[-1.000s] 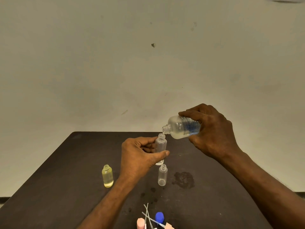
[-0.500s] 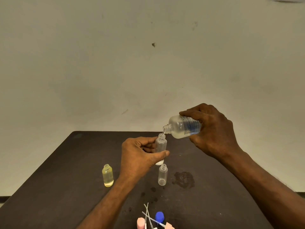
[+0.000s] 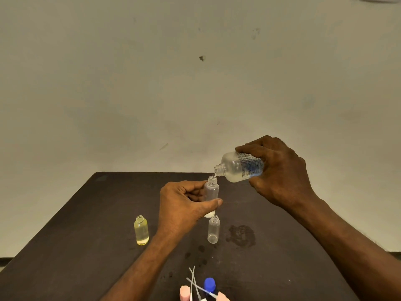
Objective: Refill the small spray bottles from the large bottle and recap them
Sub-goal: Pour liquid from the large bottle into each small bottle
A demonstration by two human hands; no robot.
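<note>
Here a plain, pale wall (image 3: 152, 94) fills most of the view, scuffed in places and carrying one small dark mark (image 3: 201, 58) near the middle. Below it a dark brown table (image 3: 76, 246) runs toward the camera, its matte top showing a damp blotch (image 3: 240, 235) right of centre and a few smaller spots nearer the front edge.

The right hand (image 3: 280, 172) grips the large bottle (image 3: 240, 167) (clear, with a blue-printed label), tipped nearly on its side with the open neck pointing left and down, just over the mouth of a small clear bottle (image 3: 211, 191). The left hand (image 3: 184, 205) holds that small bottle upright above the table, thumb across its front and fingers curled behind.

Just below it a second small clear bottle (image 3: 213, 229) stands uncapped on the table. To the left, well apart, stands a small bottle of yellow liquid (image 3: 141, 230), also uncapped.

At the front edge lie the spray caps: a blue cap (image 3: 209, 284), a pink cap (image 3: 184, 292), and thin white dip tubes (image 3: 193, 281) crossing between them.
</note>
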